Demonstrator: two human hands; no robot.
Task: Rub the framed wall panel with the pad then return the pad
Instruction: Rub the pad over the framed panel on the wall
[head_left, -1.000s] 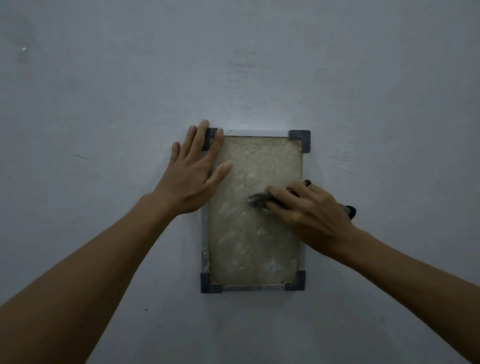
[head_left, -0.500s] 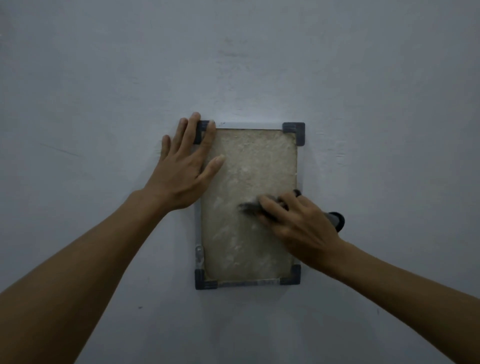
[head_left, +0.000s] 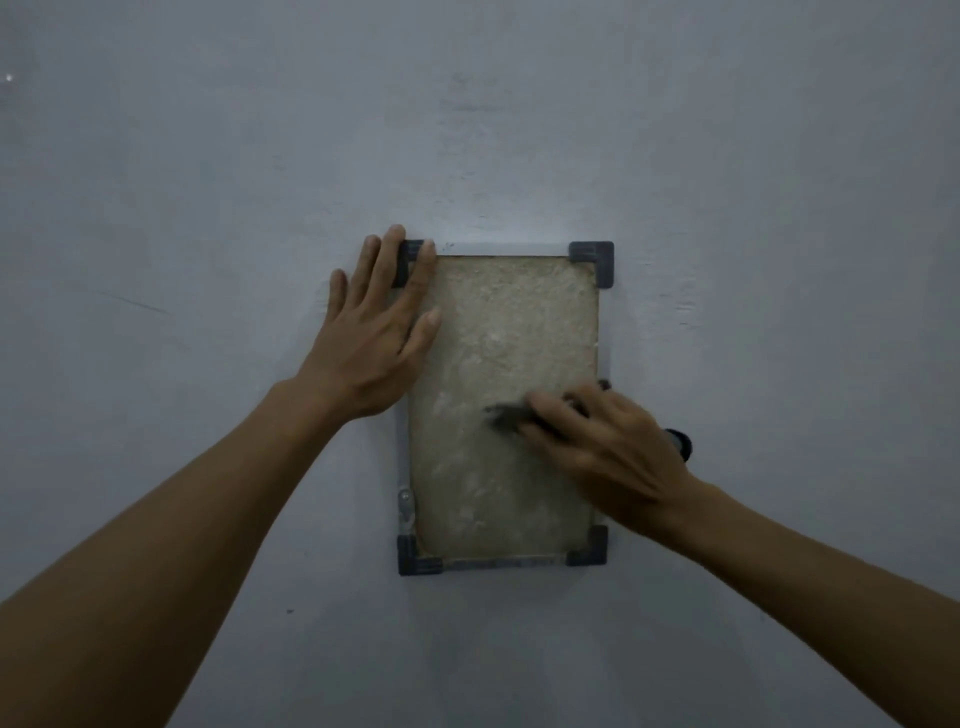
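Observation:
A rough beige panel (head_left: 498, 338) in a thin frame with dark corner brackets (head_left: 595, 260) hangs on the wall. My left hand (head_left: 374, 343) lies flat, fingers spread, over the frame's upper left corner and edge. My right hand (head_left: 597, 447) presses a dark grey pad (head_left: 506, 415) against the panel's lower right part; only the pad's left tip shows past my fingers. A dark rounded end (head_left: 679, 444) sticks out behind that hand.
The plain grey-blue wall (head_left: 727, 156) surrounds the frame on every side. A small metal fitting (head_left: 404, 499) sits on the frame's lower left edge. Both forearms reach in from the bottom corners.
My right hand with the pad has slid down the panel from its middle toward the lower right. The left hand has stayed on the upper left corner.

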